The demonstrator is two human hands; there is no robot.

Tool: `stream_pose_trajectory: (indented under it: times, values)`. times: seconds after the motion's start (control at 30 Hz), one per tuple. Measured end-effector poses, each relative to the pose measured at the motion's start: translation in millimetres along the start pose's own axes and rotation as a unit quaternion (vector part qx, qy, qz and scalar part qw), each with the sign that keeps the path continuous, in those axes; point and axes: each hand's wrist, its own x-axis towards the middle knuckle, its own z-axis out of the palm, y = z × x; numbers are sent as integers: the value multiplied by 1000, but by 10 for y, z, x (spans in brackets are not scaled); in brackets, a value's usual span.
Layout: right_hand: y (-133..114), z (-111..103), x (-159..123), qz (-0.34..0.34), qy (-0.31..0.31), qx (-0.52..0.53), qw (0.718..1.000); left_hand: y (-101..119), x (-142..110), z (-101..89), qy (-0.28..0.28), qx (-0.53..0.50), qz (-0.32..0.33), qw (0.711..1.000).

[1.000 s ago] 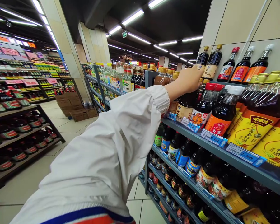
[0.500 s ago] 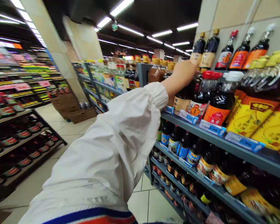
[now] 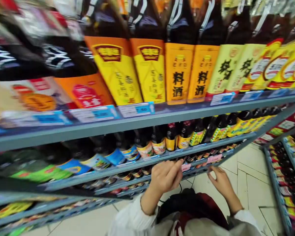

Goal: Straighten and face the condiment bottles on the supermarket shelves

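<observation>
Low before the shelves, two bare hands hung in front of the person's body, each coming out of a pale sleeve [image 3: 130, 218]. The left hand [image 3: 165, 177] was curled, its fingers folded inward and one pointing off to the right; whether they closed around anything I could not make out. The right hand [image 3: 220, 183], a little way off, had its thumb and fingers spread apart, with nothing visible between them.

The small bottles [image 3: 171, 141] with yellow labels stood on the lower shelf [image 3: 179, 153], beyond the left hand's fingers, their long axis upright. The left hand was nearer to them than the right, yet seemed apart from them. The right hand hung nearest, in my line of sight, to a pink tag [image 3: 214, 158] on a rail underneath.

Along the upper shelf [image 3: 177, 117] ran large bottles [image 3: 179, 72], dark inside, with orange, yellow and pale green labels; blue-and-white price tags [image 3: 137, 109] lined its edge. To the left, everything smeared into blur. Farther off lay the tiled floor [image 3: 250, 186], and across it another rack [image 3: 272, 183] carried rows of dark containers [image 3: 282, 190] whose contents I could not read.
</observation>
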Motion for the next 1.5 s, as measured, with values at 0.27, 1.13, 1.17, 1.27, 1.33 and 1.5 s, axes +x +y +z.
stream_pose_trajectory:
  times: [0.27,1.13,1.17,1.27,1.33,1.5]
  values:
    - [345,160,74,-14,-110,35,993,194,375,630,-37,-110,-60,991]
    - [3622,-1202,1252,-150,-145,56,976,1050,2147,2464,177,164,-379,893]
    - [3547,-1165,1289,-164,-147,64,973,1051,2190,2466,167,190,-412,876]
    - [3331,-1111,1337,-216,-125,68,966,1055,2279,2439,122,231,-453,852]
    - [3257,-1126,1337,-251,-95,62,961,1064,2300,2390,100,218,-449,861]
    - [3371,-1221,1363,-284,-62,52,955,1054,2301,2226,76,172,-454,871]
